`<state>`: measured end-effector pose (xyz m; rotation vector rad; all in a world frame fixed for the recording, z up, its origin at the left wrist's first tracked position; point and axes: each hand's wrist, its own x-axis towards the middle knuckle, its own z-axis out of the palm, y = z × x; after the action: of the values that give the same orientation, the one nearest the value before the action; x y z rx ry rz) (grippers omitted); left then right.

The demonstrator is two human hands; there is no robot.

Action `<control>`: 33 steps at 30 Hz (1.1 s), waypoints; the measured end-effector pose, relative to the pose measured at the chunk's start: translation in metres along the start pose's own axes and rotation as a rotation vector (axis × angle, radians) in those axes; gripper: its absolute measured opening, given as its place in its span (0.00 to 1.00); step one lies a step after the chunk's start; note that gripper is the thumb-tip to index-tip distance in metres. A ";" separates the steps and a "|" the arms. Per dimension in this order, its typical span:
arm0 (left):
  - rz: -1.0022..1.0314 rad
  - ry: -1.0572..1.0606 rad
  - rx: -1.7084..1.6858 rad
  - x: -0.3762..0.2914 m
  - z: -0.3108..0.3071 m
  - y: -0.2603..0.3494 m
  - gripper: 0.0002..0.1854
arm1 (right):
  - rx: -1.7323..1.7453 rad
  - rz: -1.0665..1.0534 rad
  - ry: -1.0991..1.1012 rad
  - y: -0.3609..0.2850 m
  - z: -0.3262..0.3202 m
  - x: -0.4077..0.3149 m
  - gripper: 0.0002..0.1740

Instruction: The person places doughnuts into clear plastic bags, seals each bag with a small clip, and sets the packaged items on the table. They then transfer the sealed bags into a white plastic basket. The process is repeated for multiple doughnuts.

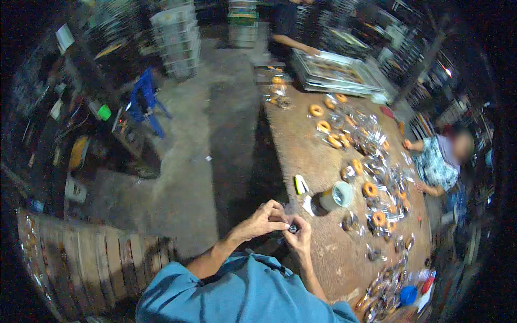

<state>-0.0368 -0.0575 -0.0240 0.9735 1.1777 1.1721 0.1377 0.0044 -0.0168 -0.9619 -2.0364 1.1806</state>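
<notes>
My left hand (pixel 264 221) and my right hand (pixel 299 236) meet at the near left edge of the wooden table (pixel 331 250). Between their fingertips is a small dark item (pixel 293 229) with a pale mark, too small to make out exactly. My right fingers curl around it, while my left thumb and finger pinch at its side. Just beyond my hands stands a pale plastic tub (pixel 342 194), and next to it lies a white scrap (pixel 308 205). A yellow and black object (pixel 300 184) rests near the table's edge.
Many ring doughnuts (pixel 370 189) in clear wrappers cover the table's right side. Stacked trays (pixel 339 74) sit at the far end, with a person's hand (pixel 313 51) on them. Another person (pixel 436 161) is across the table. A blue plastic chair (pixel 145 101) and stacked crates (pixel 177 40) stand left.
</notes>
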 end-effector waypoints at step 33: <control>0.383 0.292 0.395 0.002 0.060 0.004 0.07 | 0.480 0.206 0.196 0.035 -0.028 -0.032 0.24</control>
<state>0.0219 -0.0530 -0.0108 1.4056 1.5387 1.4491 0.1876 0.0039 -0.0396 -1.0084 -1.4306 1.5262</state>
